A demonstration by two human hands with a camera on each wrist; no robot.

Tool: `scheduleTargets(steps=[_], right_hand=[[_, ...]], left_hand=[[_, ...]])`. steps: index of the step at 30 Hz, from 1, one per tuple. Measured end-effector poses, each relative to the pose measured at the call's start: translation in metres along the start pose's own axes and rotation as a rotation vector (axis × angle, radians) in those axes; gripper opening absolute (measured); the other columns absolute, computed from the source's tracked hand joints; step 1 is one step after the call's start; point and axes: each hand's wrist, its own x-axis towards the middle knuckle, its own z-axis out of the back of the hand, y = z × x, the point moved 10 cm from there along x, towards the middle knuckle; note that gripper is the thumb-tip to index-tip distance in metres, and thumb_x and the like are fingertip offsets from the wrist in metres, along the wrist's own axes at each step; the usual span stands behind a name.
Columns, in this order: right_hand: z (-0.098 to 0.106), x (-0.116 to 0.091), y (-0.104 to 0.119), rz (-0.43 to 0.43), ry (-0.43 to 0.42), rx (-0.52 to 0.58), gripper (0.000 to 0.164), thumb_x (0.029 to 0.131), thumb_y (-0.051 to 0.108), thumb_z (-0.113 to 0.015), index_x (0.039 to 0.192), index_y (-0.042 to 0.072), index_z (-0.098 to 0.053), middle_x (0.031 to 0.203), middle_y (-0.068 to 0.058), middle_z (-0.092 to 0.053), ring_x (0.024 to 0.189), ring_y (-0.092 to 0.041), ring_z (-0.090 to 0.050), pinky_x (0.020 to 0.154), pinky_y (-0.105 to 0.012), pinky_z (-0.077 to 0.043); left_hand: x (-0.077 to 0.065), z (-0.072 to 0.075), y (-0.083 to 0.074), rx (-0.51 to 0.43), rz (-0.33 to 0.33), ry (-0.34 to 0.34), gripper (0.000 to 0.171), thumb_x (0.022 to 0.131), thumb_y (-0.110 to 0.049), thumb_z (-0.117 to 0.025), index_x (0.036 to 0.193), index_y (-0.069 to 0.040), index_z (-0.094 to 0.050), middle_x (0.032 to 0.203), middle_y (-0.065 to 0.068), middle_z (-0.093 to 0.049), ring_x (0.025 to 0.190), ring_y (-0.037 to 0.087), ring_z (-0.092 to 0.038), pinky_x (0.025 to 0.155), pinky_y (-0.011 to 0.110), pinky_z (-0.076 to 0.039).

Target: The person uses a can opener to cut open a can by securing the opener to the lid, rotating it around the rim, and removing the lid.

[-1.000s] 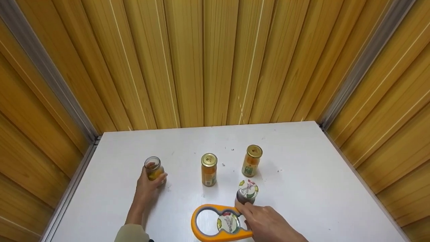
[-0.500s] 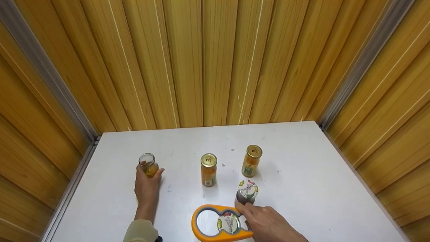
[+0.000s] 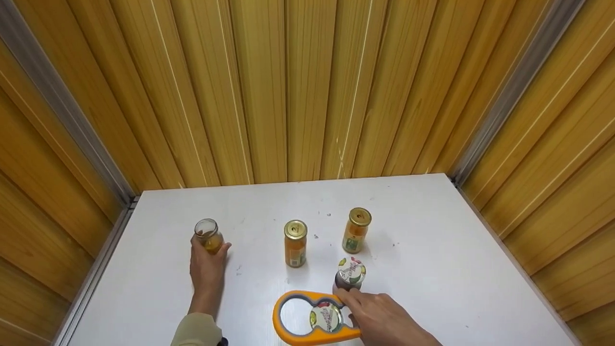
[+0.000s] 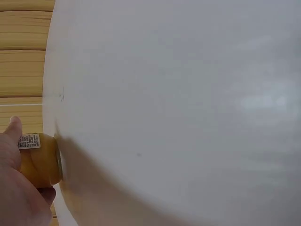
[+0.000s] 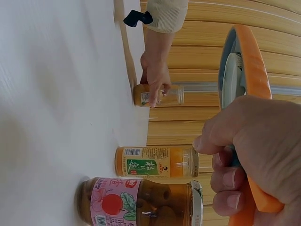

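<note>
At the left of the table my left hand [image 3: 207, 269] grips an open glass jar [image 3: 211, 244] with yellow contents. The jar stands upright on the table, its rim bare; the left wrist view shows its label and base. My right hand [image 3: 382, 315] grips an orange and grey jar opener [image 3: 283, 331] by one end, above the table. Lodged within the opener's frame is a printed metal lid [image 3: 325, 317]. Just beyond my right fingers stands a closed jar [image 5: 113, 202] with a pink label and dark contents, apart from the hand in the right wrist view.
Two closed jars with gold lids and orange contents stand farther back: a middle jar [image 3: 295, 245] and a right jar [image 3: 356, 231]. The white table [image 3: 423, 216] has small dark marks. Wood-patterned walls [image 3: 307, 96] enclose its back and sides.
My left hand has moved left and slightly away with the open jar, which now stands farther from the middle jar. The right hand and the jar opener stay nearly still.
</note>
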Motion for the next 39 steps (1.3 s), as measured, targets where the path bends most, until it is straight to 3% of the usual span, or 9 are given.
scheduleTargets(steps=[5,9,14,19,25,29,34,39], right_hand=[[0.002,0.001,0.001,-0.014,0.005,-0.030,0.058,0.081,0.017,-0.072,0.131,0.018,-0.042,0.086,0.009,-0.052,0.061,0.000,-0.045,0.056,-0.017,-0.046],[0.003,0.003,0.000,-0.048,0.034,-0.052,0.056,0.082,0.015,-0.071,0.129,0.020,-0.041,0.087,0.009,-0.051,0.061,-0.001,-0.044,0.055,-0.018,-0.043],[0.008,0.005,0.000,-0.059,0.040,-0.080,0.057,0.081,0.013,-0.071,0.128,0.020,-0.041,0.096,0.008,-0.055,0.066,-0.002,-0.047,0.058,-0.020,-0.045],[0.015,0.005,0.004,-0.028,-0.010,-0.092,0.058,0.080,0.011,-0.072,0.129,0.017,-0.042,0.102,0.006,-0.057,0.071,-0.002,-0.051,0.063,-0.021,-0.049],[0.020,0.009,0.005,-0.060,0.018,-0.063,0.050,0.084,0.013,-0.069,0.126,0.019,-0.044,0.104,0.007,-0.058,0.073,-0.003,-0.052,0.068,-0.024,-0.052],[0.023,0.010,0.009,-0.054,0.009,-0.069,0.045,0.085,0.015,-0.068,0.123,0.020,-0.045,0.096,0.009,-0.055,0.067,-0.003,-0.047,0.062,-0.019,-0.049],[0.027,0.011,0.012,-0.046,-0.002,-0.085,0.049,0.083,0.015,-0.070,0.125,0.020,-0.044,0.097,0.010,-0.054,0.069,-0.004,-0.047,0.064,-0.018,-0.048],[0.032,0.011,0.014,-0.029,-0.023,-0.090,0.053,0.080,0.012,-0.073,0.123,0.020,-0.044,0.097,0.010,-0.053,0.070,-0.004,-0.048,0.068,-0.020,-0.051]], left_hand=[[-0.003,-0.003,0.003,-0.084,0.052,0.062,0.112,0.078,-0.031,-0.075,0.149,-0.022,0.011,0.149,0.021,-0.021,0.135,0.038,-0.020,0.107,0.054,-0.018],[-0.010,-0.003,0.005,-0.075,0.081,0.117,0.112,0.082,-0.024,-0.072,0.145,-0.016,0.020,0.148,0.027,-0.013,0.136,0.041,-0.015,0.108,0.053,-0.016],[-0.023,0.008,-0.005,0.041,0.031,0.109,0.094,0.086,-0.015,-0.066,0.146,0.002,0.005,0.136,0.033,-0.026,0.128,0.045,-0.028,0.103,0.054,-0.029],[-0.041,0.019,-0.018,0.050,0.011,0.090,0.063,0.088,-0.015,-0.061,0.132,0.013,-0.025,0.117,0.027,-0.038,0.110,0.039,-0.039,0.090,0.051,-0.040],[-0.070,0.003,-0.038,-0.064,0.017,0.290,0.047,0.089,-0.019,-0.060,0.123,0.007,-0.042,0.105,0.016,-0.047,0.098,0.029,-0.048,0.079,0.038,-0.044],[-0.097,-0.015,-0.053,-0.122,0.072,0.447,0.045,0.089,-0.023,-0.062,0.126,-0.001,-0.049,0.097,0.007,-0.056,0.086,0.019,-0.054,0.072,0.030,-0.048],[-0.134,-0.037,-0.078,-0.238,0.148,0.662,0.048,0.090,-0.028,-0.061,0.127,-0.002,-0.044,0.098,0.007,-0.058,0.085,0.019,-0.057,0.077,0.031,-0.051],[-0.169,-0.049,-0.103,-0.353,0.244,0.834,0.038,0.090,-0.021,-0.062,0.121,-0.004,-0.049,0.099,0.008,-0.060,0.085,0.020,-0.059,0.077,0.034,-0.050]])
